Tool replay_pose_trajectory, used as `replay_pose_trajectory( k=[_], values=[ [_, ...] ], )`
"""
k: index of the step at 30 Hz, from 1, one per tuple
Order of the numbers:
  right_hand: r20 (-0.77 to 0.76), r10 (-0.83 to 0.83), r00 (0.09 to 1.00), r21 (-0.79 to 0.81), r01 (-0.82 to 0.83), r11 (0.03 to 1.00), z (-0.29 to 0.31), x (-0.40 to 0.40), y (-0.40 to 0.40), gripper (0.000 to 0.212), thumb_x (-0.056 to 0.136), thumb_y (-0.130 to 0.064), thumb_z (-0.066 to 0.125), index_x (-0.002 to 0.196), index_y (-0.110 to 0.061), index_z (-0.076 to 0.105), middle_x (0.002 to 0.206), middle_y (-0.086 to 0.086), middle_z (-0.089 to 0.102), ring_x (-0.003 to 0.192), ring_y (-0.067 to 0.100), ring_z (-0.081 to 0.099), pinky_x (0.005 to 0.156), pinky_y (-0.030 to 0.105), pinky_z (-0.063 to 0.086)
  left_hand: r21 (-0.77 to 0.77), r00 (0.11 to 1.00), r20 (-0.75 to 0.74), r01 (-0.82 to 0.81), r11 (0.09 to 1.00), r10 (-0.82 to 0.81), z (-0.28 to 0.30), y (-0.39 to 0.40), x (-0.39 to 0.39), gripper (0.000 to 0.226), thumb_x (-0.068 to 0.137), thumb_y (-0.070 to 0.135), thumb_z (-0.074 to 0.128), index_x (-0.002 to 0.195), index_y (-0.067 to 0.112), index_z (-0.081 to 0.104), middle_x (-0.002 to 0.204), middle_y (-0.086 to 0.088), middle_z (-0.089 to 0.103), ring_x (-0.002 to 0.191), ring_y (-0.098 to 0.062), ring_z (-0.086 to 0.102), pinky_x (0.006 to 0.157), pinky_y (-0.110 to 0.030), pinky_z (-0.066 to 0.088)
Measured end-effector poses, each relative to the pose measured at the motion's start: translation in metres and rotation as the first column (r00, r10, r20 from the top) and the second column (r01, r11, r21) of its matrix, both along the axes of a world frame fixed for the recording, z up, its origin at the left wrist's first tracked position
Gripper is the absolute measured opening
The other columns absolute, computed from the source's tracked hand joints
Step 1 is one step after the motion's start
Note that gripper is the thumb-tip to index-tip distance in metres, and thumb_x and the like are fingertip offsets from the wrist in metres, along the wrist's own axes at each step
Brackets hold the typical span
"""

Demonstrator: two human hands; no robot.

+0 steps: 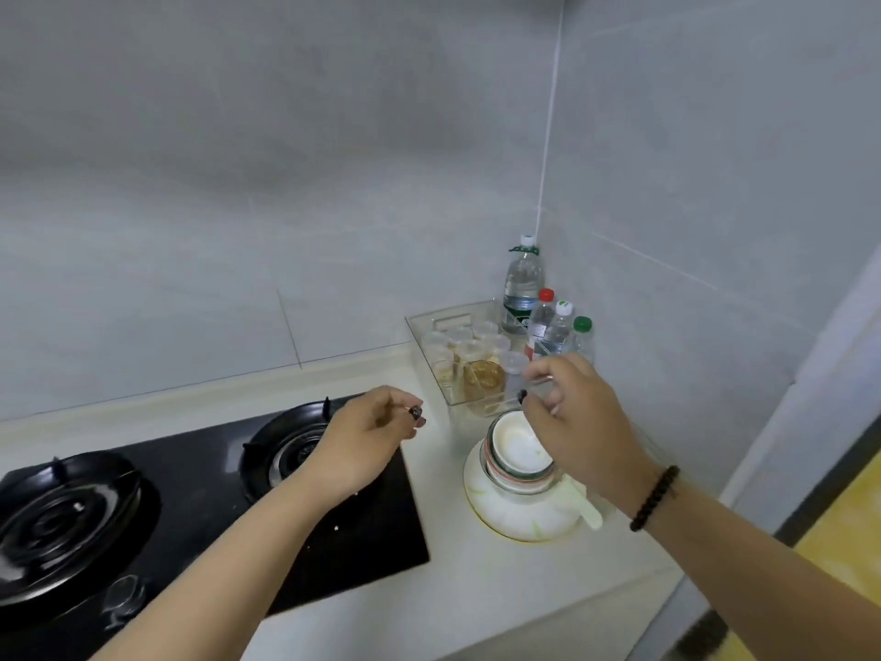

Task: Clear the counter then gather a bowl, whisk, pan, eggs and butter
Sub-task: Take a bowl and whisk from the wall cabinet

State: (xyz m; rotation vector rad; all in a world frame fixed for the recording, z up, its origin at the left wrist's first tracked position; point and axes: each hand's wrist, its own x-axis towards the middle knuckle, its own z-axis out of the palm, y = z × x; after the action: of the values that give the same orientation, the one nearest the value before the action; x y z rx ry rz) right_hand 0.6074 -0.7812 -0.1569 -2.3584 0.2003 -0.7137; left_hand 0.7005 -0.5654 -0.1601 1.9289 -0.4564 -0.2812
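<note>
A stack of bowls stands on the pale counter: a large white bowl with smaller bowls nested in it and a pale spoon handle sticking out to the right. Behind it sits a clear plastic bin with several small clear cups and an amber glass. My right hand hovers over the bowls, its thumb and fingers pinching the bin's near right corner. My left hand hangs over the stove's right edge, fingers curled, holding nothing. No whisk, pan, eggs or butter are in view.
A black two-burner gas stove fills the left of the counter. Several water bottles stand in the corner behind the bin. Grey tiled walls close in the back and right. The counter's front edge runs along the bottom right, with yellow floor beyond.
</note>
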Motion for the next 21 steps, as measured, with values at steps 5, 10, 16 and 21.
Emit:
replay_pose_trajectory(
  k=[5, 10, 16, 21],
  values=[
    [0.091, 0.128, 0.988, -0.13, -0.116, 0.985, 0.067, 0.021, -0.018, 0.017, 0.087, -0.018, 0.059, 0.103, -0.024, 0.059, 0.095, -0.025, 0.044, 0.075, 0.003, 0.056, 0.074, 0.024, 0.046, 0.042, 0.969, 0.247, -0.011, 0.999, 0.0, 0.067, -0.009, 0.019, 0.012, 0.094, 0.02, 0.06, 0.089, 0.024, 0.07, 0.085, 0.009, 0.075, 0.083, -0.006, 0.07, 0.084, -0.025, 0.053],
    [0.163, 0.234, 0.959, -0.26, -0.187, 0.947, 0.142, 0.046, -0.042, 0.018, 0.091, -0.026, 0.054, 0.109, -0.026, 0.056, 0.107, -0.017, 0.044, 0.078, 0.002, 0.056, 0.077, 0.029, 0.051, 0.015, 0.901, 0.425, -0.101, 0.995, 0.085, 0.141, -0.032, 0.034, 0.012, 0.094, 0.02, 0.06, 0.088, 0.02, 0.07, 0.081, 0.007, 0.075, 0.08, -0.004, 0.07, 0.08, -0.022, 0.052],
    [0.254, 0.327, 0.91, -0.455, -0.186, 0.871, 0.227, 0.076, -0.079, 0.018, 0.09, -0.03, 0.052, 0.107, -0.026, 0.056, 0.11, -0.014, 0.045, 0.078, 0.009, 0.06, 0.075, 0.039, 0.052, -0.018, 0.808, 0.565, -0.189, 0.982, 0.166, 0.214, -0.068, 0.045, 0.017, 0.095, 0.03, 0.058, 0.084, 0.02, 0.067, 0.08, 0.008, 0.075, 0.078, -0.003, 0.07, 0.074, -0.024, 0.052],
    [0.385, 0.409, 0.827, -0.579, -0.129, 0.805, 0.292, 0.104, -0.095, 0.016, 0.088, -0.031, 0.053, 0.102, -0.024, 0.055, 0.105, -0.011, 0.045, 0.069, 0.023, 0.061, 0.069, 0.043, 0.052, 0.079, 0.681, 0.705, -0.354, 0.932, 0.199, 0.257, -0.093, 0.048, 0.027, 0.095, 0.042, 0.053, 0.081, 0.022, 0.067, 0.082, 0.01, 0.072, 0.078, -0.003, 0.065, 0.065, -0.014, 0.048]
  ],
)
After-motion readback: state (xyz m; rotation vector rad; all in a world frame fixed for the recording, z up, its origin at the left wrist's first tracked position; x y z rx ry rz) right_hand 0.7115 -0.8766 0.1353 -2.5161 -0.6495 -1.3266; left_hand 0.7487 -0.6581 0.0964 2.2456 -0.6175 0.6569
